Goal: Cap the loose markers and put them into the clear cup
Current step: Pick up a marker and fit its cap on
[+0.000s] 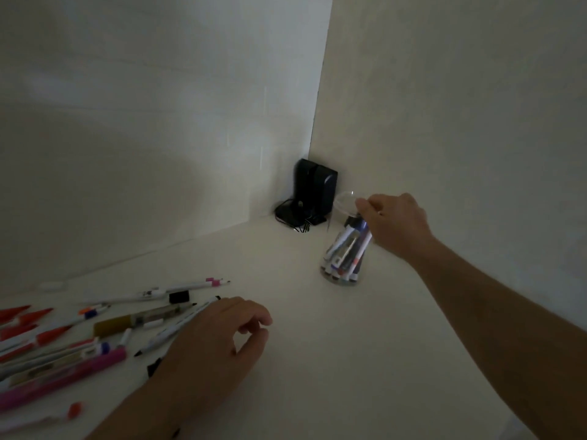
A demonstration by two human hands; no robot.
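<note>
Near the back corner of the white surface [311, 328], my right hand [394, 223] grips the clear cup [344, 249] of markers at its rim. My left hand [216, 338] rests loosely curled, holding nothing, beside the loose markers [104, 331].

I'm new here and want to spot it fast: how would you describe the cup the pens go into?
Look to the far corner of the white table, where a black device stands. Just right of it is the clear cup, under the right hand. It alone is see-through and holds markers upright; the others lie loose at left.
</note>
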